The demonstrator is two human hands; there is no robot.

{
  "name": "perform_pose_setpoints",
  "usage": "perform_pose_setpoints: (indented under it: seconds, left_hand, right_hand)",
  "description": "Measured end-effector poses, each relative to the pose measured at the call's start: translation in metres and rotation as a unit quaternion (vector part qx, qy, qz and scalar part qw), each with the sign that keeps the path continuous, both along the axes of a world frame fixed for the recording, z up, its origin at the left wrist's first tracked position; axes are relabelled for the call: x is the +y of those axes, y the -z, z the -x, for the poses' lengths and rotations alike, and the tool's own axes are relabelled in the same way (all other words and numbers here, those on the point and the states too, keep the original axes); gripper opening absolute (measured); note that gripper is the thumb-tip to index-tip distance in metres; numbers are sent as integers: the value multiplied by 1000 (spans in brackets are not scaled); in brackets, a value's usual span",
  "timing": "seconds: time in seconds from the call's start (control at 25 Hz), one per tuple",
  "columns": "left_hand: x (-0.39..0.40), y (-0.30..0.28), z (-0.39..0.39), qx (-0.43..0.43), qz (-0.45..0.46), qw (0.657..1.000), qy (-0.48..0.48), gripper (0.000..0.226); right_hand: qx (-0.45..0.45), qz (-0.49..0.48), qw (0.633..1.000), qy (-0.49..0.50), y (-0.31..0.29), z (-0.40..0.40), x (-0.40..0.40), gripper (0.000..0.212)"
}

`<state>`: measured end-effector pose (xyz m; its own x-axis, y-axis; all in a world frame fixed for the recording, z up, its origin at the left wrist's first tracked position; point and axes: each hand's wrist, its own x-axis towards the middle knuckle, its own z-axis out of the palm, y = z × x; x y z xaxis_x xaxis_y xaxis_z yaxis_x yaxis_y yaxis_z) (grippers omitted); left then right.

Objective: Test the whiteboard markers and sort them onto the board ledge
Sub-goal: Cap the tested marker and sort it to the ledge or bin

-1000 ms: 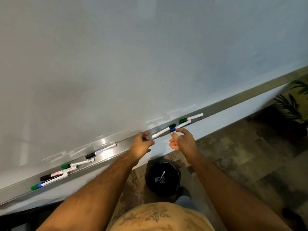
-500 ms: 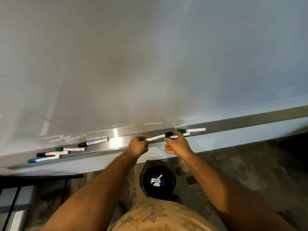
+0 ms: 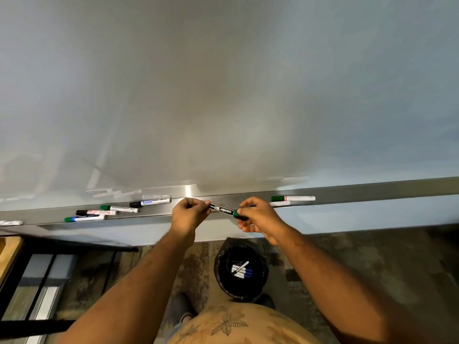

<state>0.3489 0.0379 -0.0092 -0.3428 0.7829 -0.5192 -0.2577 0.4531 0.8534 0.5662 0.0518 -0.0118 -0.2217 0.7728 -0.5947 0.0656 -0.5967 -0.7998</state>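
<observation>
1. Right now both hands hold one marker (image 3: 221, 209) level, just in front of the ledge (image 3: 372, 193) at the foot of the whiteboard (image 3: 223, 83).
2. The left hand (image 3: 188, 214) pinches the marker's left end, its fingers curled round the black barrel.
3. The right hand (image 3: 258, 216) grips the other end, its fingers closed on the green cap (image 3: 238, 214).
4. Between the hands the barrel shows white lettering on black.
5. On the ledge to the left lie four markers close together: a black-capped one with a blue label (image 3: 150, 202) farthest right, then a green-capped one (image 3: 119, 208), a black-capped one with red print (image 3: 96, 212), and a green-and-blue-ended one (image 3: 84, 218) nearest the ledge's front edge.
6. Another white marker (image 3: 11, 222) lies at the far left edge of the view, apart from those four.
7. On the ledge to the right lies a green-capped marker (image 3: 293, 198); a second white marker (image 3: 280, 204) lies just in front of it, partly hidden by the right hand.
8. Down on the floor (image 3: 372, 269), below the hands, stands a black bin (image 3: 223, 281) with a few markers (image 3: 241, 270) lying in it.
</observation>
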Motion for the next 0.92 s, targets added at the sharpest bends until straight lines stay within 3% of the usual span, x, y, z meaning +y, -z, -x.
perform_pose_setpoints:
  seconds: [0.2, 0.32, 0.44, 0.52, 0.64, 0.72, 0.92]
  left_hand:
    - [-14, -22, 14, -32, -44, 995, 89, 21]
    - [-27, -25, 37, -24, -34, 987, 157, 24]
    - [-38, -20, 75, 68, -24, 961, 268, 18]
    - [-43, -25, 106, 122, -32, 926, 357, 23]
    - [-44, -40, 162, 241, -111, 842, 469, 17]
    - [-44, -52, 197, 299, -164, 798, 498, 16]
    - [-42, -91, 264, 425, -253, 698, 518, 31]
  right_hand:
    - [-5, -8, 975, -221, -12, 24, -28, 28]
    - [23, 3, 985, -174, -10, 49, -39, 24]
    - [56, 1, 997, -51, -11, 88, -48, 16]
    - [69, -18, 997, -21, -16, 121, -56, 11]
    - [89, -45, 995, 6, -32, 180, -71, 16]
    - [99, -68, 992, 30, -47, 221, -80, 13]
    - [127, -124, 980, 90, -87, 290, -80, 32]
